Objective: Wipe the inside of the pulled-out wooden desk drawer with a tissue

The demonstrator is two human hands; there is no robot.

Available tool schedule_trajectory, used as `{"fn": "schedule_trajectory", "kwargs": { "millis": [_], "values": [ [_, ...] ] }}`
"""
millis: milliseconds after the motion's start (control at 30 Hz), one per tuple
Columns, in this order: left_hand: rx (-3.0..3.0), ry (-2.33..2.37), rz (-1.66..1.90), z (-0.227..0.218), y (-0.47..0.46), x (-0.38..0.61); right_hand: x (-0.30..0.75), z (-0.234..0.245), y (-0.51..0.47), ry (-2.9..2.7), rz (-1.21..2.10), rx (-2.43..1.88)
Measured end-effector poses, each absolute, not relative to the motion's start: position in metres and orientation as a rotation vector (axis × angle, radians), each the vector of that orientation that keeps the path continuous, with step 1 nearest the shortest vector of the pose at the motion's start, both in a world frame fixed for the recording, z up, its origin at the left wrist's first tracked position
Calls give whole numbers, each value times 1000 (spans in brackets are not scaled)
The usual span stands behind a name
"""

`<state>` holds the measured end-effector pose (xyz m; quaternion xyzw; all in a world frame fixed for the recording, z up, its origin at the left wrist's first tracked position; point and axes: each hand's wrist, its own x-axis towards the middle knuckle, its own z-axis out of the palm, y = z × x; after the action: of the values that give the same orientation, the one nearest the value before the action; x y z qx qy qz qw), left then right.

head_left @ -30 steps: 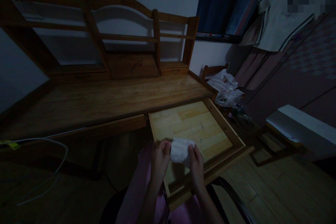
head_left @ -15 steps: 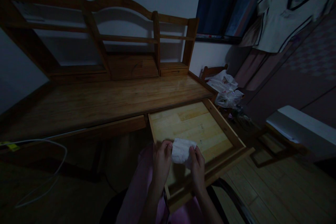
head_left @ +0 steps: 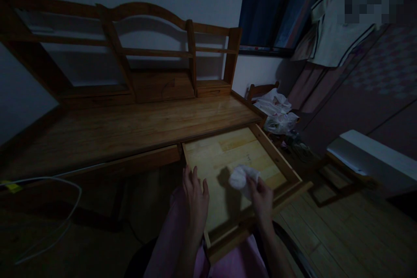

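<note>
A crumpled white cloth or tissue (head_left: 240, 177) is pinched in my right hand (head_left: 262, 200), held above the pulled-out wooden drawer (head_left: 224, 200). Its shadow falls on the drawer's pale bottom. My left hand (head_left: 197, 202) holds nothing, its fingers apart, by the drawer's left side wall; whether it touches the wall I cannot tell. Small dark marks show on the drawer bottom. The dim light hides whether the white piece is paper or fabric.
The drawer belongs to a wooden desk (head_left: 156, 119) with a shelf unit (head_left: 192, 58) at its back. A white cable (head_left: 80, 191) hangs at the left. Plastic bags (head_left: 276, 113) lie beyond the desk's right end, and a wooden stool (head_left: 345, 169) stands at the right.
My left hand has let go of the white piece and moved slightly left, fingers opening. My right hand has carried the piece to the right, and it is now more bunched.
</note>
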<state>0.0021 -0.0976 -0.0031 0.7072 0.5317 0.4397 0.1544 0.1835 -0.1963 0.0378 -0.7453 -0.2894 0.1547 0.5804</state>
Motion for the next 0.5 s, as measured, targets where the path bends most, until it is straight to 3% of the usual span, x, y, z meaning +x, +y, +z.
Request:
{"fn": "schedule_trajectory", "kwargs": {
  "millis": [100,167,367,500],
  "values": [
    [1921,1578,1224,-12,-98,5,252,48,-221,-876,-55,-1900],
    [1836,1577,1199,-17,-97,6,293,53,-235,-1115,-109,-1993],
    [1760,1504,1207,-22,-95,7,331,45,-251,-1415,245,-2602],
    [1766,1473,1185,-22,-92,3,308,44,-242,-1558,378,-2748]
  ]
}}
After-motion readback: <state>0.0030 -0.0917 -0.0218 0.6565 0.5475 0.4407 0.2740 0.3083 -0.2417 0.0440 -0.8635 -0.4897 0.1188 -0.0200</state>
